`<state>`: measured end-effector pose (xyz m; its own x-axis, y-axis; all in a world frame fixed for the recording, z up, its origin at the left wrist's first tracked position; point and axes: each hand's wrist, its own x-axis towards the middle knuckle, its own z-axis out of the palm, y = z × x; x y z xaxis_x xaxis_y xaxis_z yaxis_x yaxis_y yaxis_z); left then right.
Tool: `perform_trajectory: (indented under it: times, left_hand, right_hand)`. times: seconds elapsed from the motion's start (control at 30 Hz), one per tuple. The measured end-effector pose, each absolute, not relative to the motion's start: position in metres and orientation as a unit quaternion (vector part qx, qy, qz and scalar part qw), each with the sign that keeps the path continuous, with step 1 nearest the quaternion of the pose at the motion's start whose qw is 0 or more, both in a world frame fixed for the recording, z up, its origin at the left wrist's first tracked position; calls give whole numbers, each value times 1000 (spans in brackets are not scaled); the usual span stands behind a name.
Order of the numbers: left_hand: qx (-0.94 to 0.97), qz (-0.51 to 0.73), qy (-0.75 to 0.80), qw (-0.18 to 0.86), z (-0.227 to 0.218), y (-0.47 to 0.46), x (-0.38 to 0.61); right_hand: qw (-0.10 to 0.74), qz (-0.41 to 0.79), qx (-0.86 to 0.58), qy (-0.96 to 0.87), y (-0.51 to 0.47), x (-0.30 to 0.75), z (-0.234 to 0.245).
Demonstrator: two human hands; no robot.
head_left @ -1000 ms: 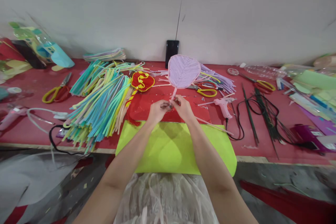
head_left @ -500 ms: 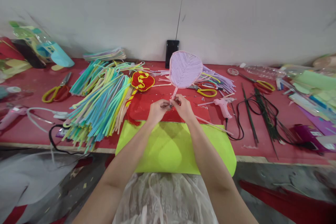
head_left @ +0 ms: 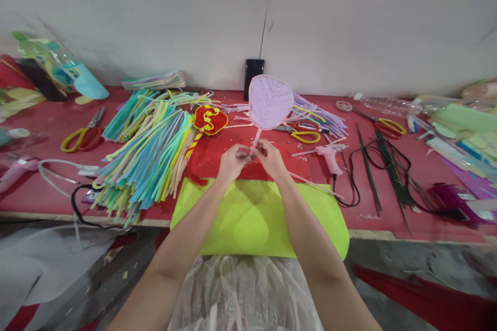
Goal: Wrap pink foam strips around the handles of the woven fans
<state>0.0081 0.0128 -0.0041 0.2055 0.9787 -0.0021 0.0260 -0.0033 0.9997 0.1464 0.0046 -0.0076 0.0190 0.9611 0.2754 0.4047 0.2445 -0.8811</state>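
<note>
A lilac leaf-shaped fan (head_left: 271,102), made of fuzzy stems with a pink rim, stands upright above my hands. My left hand (head_left: 233,162) and my right hand (head_left: 269,157) are both closed on the lower end of its pink-wrapped handle, fingertips almost touching. The very tip of the handle is hidden by my fingers. Below them lies a red board (head_left: 248,146), with a yellow-green sheet (head_left: 256,217) in front of it. To the left sits a small red fan (head_left: 210,120) with yellow trim and a red tassel.
Pipe cleaners (head_left: 151,150) in pastel colours are heaped at left, beside yellow-and-red scissors (head_left: 83,132). A pink glue gun (head_left: 329,158) with a black cord lies right of my hands. A phone (head_left: 253,78) leans on the wall. Dark green stems (head_left: 392,170) lie farther right.
The fan has turned slightly on its handle, so its face looks narrower and sits a little more to the left. Both hands keep their hold in nearly the same place.
</note>
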Motion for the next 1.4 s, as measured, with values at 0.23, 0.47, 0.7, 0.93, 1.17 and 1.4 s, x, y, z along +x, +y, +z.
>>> perform_trajectory:
  times: [0.23,0.47,0.7,0.93,1.17,1.4]
  left_hand:
    - [562,437,451,539,-4,12,8]
    - [582,427,452,525,-1,13,7]
    - [549,432,416,582,-4,17,7]
    - [543,429,409,595,-4,16,6]
    - [546,430,407,592,-4,16,6]
    - [525,435,413,604,0,15,6]
  right_hand:
    - [471,309,-531,-633,5,147,-9]
    - [475,290,-533,-637,4,148,-6]
    - [478,295,-522,-642,6,150,-8]
    - [472,293,-525,-645,3,149,-4]
    - [464,288,-527,-651,4,150,-6]
    - [470,298,-519,-649,3,149,-5]
